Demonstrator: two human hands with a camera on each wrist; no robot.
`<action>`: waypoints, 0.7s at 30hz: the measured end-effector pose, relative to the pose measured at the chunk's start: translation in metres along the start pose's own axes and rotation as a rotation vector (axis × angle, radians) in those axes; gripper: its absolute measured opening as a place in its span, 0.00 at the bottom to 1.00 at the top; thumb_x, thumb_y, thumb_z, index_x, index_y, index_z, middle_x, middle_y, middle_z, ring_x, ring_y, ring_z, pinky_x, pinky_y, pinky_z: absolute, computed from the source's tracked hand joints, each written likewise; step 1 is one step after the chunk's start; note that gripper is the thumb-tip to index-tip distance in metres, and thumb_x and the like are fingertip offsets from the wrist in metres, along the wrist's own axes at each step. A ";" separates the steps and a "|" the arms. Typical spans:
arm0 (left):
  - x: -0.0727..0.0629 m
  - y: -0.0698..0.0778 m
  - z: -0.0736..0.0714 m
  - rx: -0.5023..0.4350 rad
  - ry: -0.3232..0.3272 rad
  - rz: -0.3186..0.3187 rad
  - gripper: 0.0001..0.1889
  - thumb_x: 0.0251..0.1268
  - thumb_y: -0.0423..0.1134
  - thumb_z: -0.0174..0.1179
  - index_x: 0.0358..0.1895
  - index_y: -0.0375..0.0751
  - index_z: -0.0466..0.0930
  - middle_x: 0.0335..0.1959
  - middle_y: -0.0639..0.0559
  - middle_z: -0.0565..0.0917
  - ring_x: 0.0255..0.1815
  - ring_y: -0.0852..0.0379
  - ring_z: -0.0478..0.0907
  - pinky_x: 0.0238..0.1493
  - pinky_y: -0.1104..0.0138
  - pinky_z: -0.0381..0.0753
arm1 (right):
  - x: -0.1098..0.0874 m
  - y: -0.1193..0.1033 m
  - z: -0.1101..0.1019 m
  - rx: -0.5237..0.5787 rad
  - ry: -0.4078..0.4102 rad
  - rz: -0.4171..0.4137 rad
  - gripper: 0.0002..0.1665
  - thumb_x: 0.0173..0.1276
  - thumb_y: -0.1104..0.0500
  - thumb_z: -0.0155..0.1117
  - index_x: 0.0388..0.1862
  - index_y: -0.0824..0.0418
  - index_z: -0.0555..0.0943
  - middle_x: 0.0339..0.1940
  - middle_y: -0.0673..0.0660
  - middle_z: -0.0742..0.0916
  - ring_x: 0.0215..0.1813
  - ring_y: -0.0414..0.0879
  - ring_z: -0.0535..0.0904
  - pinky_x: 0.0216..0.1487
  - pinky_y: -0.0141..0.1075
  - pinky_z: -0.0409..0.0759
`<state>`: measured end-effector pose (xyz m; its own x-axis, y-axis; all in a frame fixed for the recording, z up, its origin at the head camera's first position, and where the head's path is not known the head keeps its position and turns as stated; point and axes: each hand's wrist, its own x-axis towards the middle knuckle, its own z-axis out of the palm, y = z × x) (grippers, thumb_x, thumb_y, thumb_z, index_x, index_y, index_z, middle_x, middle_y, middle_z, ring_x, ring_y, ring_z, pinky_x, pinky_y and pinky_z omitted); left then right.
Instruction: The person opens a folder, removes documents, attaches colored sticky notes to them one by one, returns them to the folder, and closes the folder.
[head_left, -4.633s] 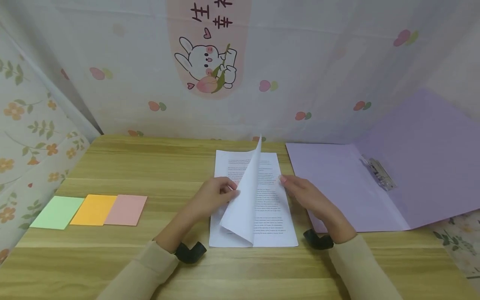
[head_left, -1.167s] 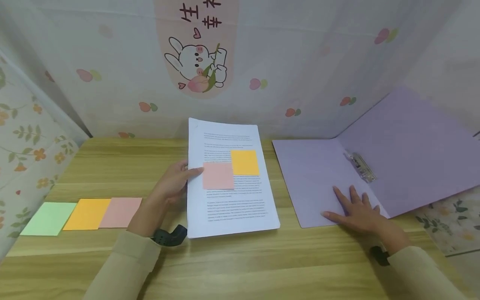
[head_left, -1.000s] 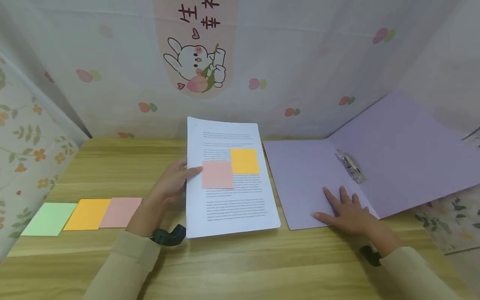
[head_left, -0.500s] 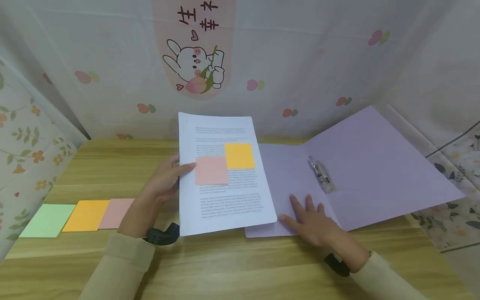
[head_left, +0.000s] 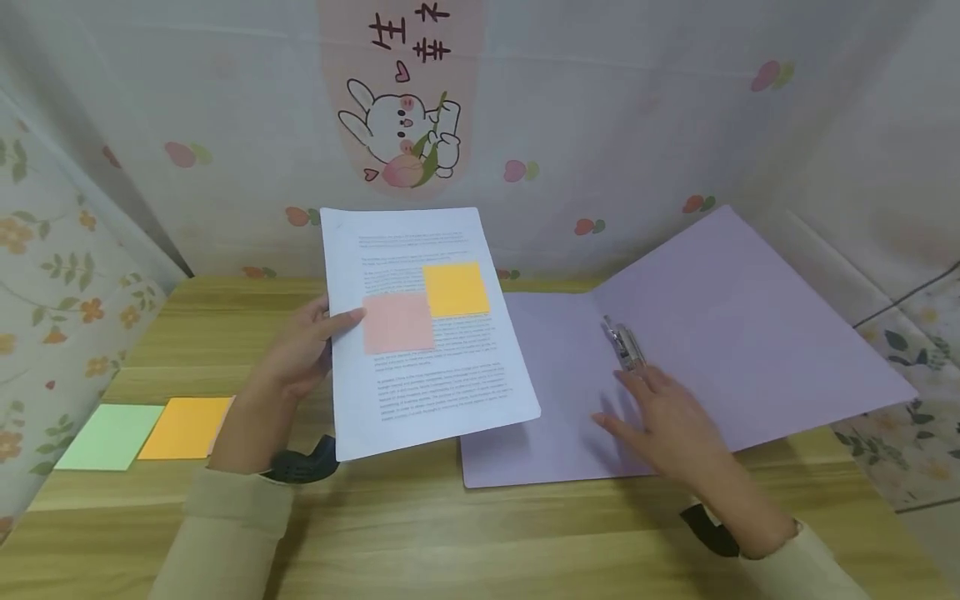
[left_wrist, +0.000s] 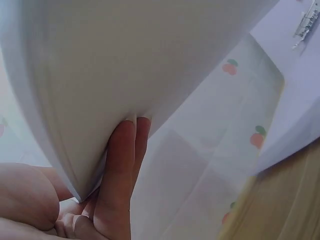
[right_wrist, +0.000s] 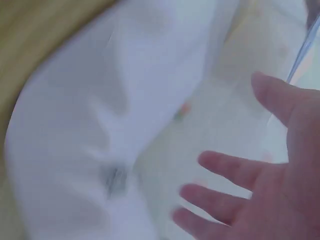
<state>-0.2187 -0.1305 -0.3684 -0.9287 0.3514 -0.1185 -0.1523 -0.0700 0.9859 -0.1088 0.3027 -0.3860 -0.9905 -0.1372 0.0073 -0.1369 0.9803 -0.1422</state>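
Observation:
My left hand (head_left: 300, 346) grips a sheaf of printed paper (head_left: 442, 392) by its left edge, thumb on top and fingers beneath; the left wrist view shows those fingers (left_wrist: 120, 160) against its underside. Raised off the table, the sheaf bears a pink sticky note (head_left: 397, 325) and a yellow sticky note (head_left: 456, 289), and overlaps part of an open purple folder (head_left: 735, 333). Over the folder my right hand (head_left: 675, 421) has its fingers spread, close to the metal clip (head_left: 622, 343) at the spine. Nothing is in it; the right wrist view is blurred.
A green sticky-note pad (head_left: 110, 437) and an orange pad (head_left: 183, 428) lie at the left of the wooden table (head_left: 420, 525). The left arm hides most of a pink pad. Behind the table hangs a patterned curtain (head_left: 555, 125).
Earlier both hands were at the paper on the table. The left hand has since lifted the sheaf and shifted it left. The right hand has slid the folder left, then lifted toward the clip.

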 end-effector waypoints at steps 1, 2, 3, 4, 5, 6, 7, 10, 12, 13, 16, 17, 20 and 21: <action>-0.001 0.002 -0.001 -0.002 0.001 0.001 0.28 0.80 0.40 0.52 0.77 0.39 0.57 0.53 0.59 0.83 0.49 0.62 0.86 0.49 0.69 0.85 | -0.001 0.008 -0.004 -0.025 0.050 0.014 0.51 0.66 0.27 0.60 0.72 0.66 0.71 0.73 0.76 0.70 0.74 0.77 0.63 0.70 0.73 0.59; -0.001 0.003 -0.001 -0.002 0.000 0.004 0.29 0.80 0.40 0.52 0.77 0.39 0.57 0.53 0.59 0.82 0.50 0.62 0.86 0.50 0.69 0.85 | -0.002 0.017 -0.008 -0.055 0.090 0.034 0.53 0.64 0.26 0.61 0.70 0.66 0.71 0.73 0.77 0.71 0.74 0.77 0.61 0.71 0.75 0.54; -0.002 0.004 -0.002 -0.007 0.000 0.005 0.29 0.79 0.41 0.52 0.77 0.39 0.57 0.54 0.59 0.82 0.50 0.62 0.86 0.50 0.69 0.85 | -0.003 0.025 -0.010 -0.077 0.120 0.053 0.55 0.61 0.25 0.63 0.70 0.66 0.71 0.72 0.77 0.71 0.74 0.78 0.60 0.71 0.76 0.49; -0.002 0.005 -0.003 -0.007 0.001 0.008 0.29 0.79 0.41 0.52 0.77 0.39 0.56 0.54 0.58 0.82 0.50 0.62 0.86 0.50 0.69 0.85 | -0.004 0.032 -0.012 -0.094 0.130 0.080 0.58 0.59 0.23 0.63 0.70 0.66 0.71 0.73 0.77 0.69 0.75 0.78 0.58 0.71 0.78 0.45; -0.003 0.006 -0.003 -0.014 0.006 0.007 0.29 0.79 0.41 0.53 0.77 0.39 0.56 0.54 0.58 0.82 0.49 0.62 0.86 0.49 0.69 0.86 | -0.004 0.038 -0.013 -0.101 0.138 0.102 0.60 0.57 0.22 0.63 0.71 0.67 0.70 0.74 0.78 0.68 0.75 0.79 0.56 0.71 0.79 0.42; -0.004 0.006 -0.003 -0.014 0.009 0.006 0.29 0.79 0.40 0.53 0.77 0.38 0.56 0.54 0.58 0.82 0.49 0.62 0.87 0.49 0.69 0.86 | -0.005 0.044 -0.012 -0.111 0.143 0.113 0.62 0.56 0.21 0.63 0.72 0.67 0.69 0.74 0.79 0.68 0.75 0.80 0.55 0.71 0.79 0.40; -0.004 0.006 -0.003 -0.017 0.013 0.004 0.29 0.79 0.40 0.53 0.77 0.39 0.56 0.54 0.57 0.82 0.49 0.62 0.87 0.49 0.68 0.86 | -0.005 0.048 -0.011 -0.119 0.142 0.122 0.64 0.55 0.20 0.63 0.72 0.67 0.68 0.74 0.79 0.67 0.75 0.80 0.55 0.71 0.79 0.39; -0.005 0.007 -0.003 -0.016 0.023 -0.006 0.30 0.78 0.41 0.54 0.77 0.39 0.57 0.55 0.57 0.82 0.48 0.62 0.87 0.49 0.68 0.87 | -0.007 0.057 -0.003 -0.142 0.084 0.145 0.70 0.53 0.16 0.59 0.76 0.68 0.63 0.75 0.81 0.62 0.76 0.82 0.50 0.71 0.79 0.36; -0.005 0.007 -0.002 -0.012 0.023 -0.005 0.30 0.78 0.41 0.54 0.77 0.40 0.57 0.55 0.57 0.82 0.48 0.61 0.87 0.49 0.67 0.87 | -0.010 0.059 0.003 -0.139 0.039 0.160 0.73 0.52 0.15 0.59 0.78 0.69 0.59 0.76 0.82 0.59 0.76 0.83 0.47 0.69 0.80 0.35; -0.006 0.007 -0.001 -0.014 0.024 -0.004 0.30 0.78 0.41 0.54 0.77 0.40 0.57 0.56 0.56 0.81 0.48 0.61 0.87 0.49 0.67 0.87 | -0.011 0.059 0.007 -0.131 0.016 0.171 0.75 0.52 0.15 0.59 0.79 0.69 0.57 0.76 0.83 0.57 0.76 0.84 0.45 0.69 0.80 0.34; -0.006 0.009 0.000 -0.014 0.024 0.007 0.30 0.78 0.41 0.54 0.77 0.40 0.57 0.55 0.57 0.82 0.48 0.61 0.87 0.49 0.67 0.87 | -0.016 0.058 0.018 -0.106 -0.034 0.202 0.79 0.50 0.14 0.59 0.80 0.71 0.52 0.76 0.84 0.55 0.76 0.86 0.43 0.66 0.82 0.33; -0.006 0.009 0.000 -0.016 0.023 0.010 0.30 0.78 0.41 0.54 0.77 0.40 0.57 0.55 0.57 0.82 0.48 0.61 0.87 0.49 0.67 0.87 | -0.018 0.057 0.021 -0.099 -0.050 0.212 0.80 0.50 0.14 0.59 0.80 0.72 0.50 0.76 0.84 0.54 0.75 0.86 0.43 0.66 0.83 0.33; -0.007 0.011 0.000 -0.017 0.020 0.017 0.30 0.78 0.41 0.54 0.77 0.40 0.57 0.56 0.57 0.81 0.49 0.61 0.87 0.49 0.68 0.87 | -0.020 0.055 0.028 -0.081 -0.095 0.232 0.79 0.52 0.15 0.58 0.80 0.73 0.50 0.76 0.85 0.54 0.75 0.87 0.44 0.64 0.84 0.37; -0.008 0.012 0.001 -0.017 0.020 0.019 0.30 0.78 0.41 0.54 0.77 0.40 0.57 0.56 0.57 0.81 0.49 0.61 0.87 0.49 0.68 0.87 | -0.020 0.054 0.029 -0.071 -0.109 0.234 0.78 0.53 0.15 0.58 0.80 0.73 0.50 0.76 0.85 0.54 0.74 0.87 0.44 0.63 0.85 0.38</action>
<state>-0.2129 -0.1337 -0.3560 -0.9380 0.3311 -0.1027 -0.1405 -0.0925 0.9857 -0.0958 0.3543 -0.4230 -0.9886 0.0837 -0.1253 0.0915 0.9941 -0.0580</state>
